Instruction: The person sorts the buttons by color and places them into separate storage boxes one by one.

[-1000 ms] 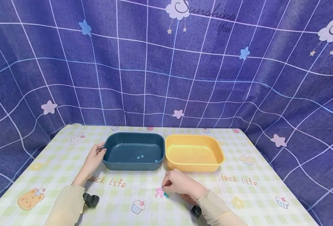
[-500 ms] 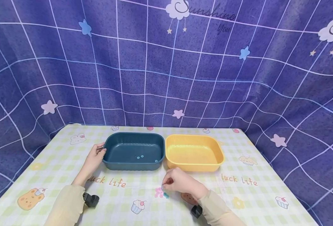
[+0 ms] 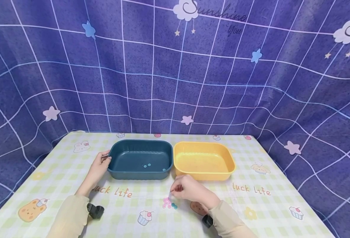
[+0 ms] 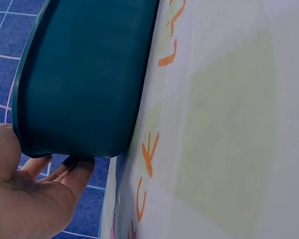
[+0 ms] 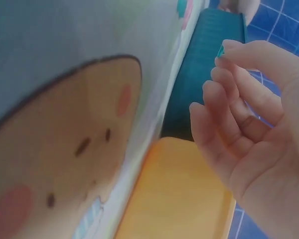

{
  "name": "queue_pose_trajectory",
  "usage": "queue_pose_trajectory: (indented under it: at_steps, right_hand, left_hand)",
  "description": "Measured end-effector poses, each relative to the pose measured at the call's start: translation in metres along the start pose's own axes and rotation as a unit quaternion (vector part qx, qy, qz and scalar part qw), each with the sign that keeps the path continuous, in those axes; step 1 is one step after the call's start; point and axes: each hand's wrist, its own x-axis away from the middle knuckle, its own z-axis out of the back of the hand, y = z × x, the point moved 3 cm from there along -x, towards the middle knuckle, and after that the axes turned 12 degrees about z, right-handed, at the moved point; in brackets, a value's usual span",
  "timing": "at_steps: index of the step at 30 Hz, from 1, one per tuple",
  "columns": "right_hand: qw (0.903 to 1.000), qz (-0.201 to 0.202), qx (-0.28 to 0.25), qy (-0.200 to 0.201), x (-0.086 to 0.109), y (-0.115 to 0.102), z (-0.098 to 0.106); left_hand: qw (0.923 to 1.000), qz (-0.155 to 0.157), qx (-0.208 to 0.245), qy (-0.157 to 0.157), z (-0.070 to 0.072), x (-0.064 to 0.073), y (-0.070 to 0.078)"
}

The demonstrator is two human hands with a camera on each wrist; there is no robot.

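Pink beads (image 3: 169, 205) and teal beads (image 3: 174, 206) lie together on the cloth (image 3: 115, 215), lower centre of the head view. Just above them, the right hand (image 3: 190, 188) pinches a small teal piece (image 5: 221, 51), probably a bead, between thumb and finger. At left of centre, the left hand (image 3: 100, 164) grips the end of the dark bin (image 3: 139, 175). Three blue beads (image 3: 149, 164) rest inside. The yellow bin (image 3: 204, 176) stands alongside, right of centre. The curtain (image 3: 139, 86) fills the upper frame.

Blue-purple curtain (image 3: 139, 56) with pale grid lines (image 3: 152, 74), stars (image 3: 51, 113), clouds (image 3: 185, 10), green-checked tablecloth (image 3: 115, 215), printed cupcakes (image 3: 145, 218)
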Motion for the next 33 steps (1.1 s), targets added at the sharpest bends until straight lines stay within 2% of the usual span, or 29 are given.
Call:
queue_pose_trajectory:
  at_steps: [7, 17, 25, 33]
  right_hand:
    - [0.9998, -0.007, -0.008, 0.016, 0.0, -0.002, 0.007]
    - [0.9992, 0.015, 0.019, 0.031, -0.001, -0.009, 0.014]
    - [0.999, 0.015, 0.013, 0.039, -0.005, -0.014, 0.022]
    - [0.9969, 0.048, 0.025, 0.056, -0.012, -0.016, 0.028]
  left_hand:
    - [1.0, -0.003, -0.001, 0.0, 0.0, 0.001, 0.001]
    - [1.0, -0.003, -0.002, 0.0, 0.0, 0.002, 0.002]
    - [1.0, -0.005, -0.002, -0.001, 0.001, 0.002, 0.001]
    - [1.0, -0.006, -0.003, 0.0, 0.0, 0.001, 0.001]
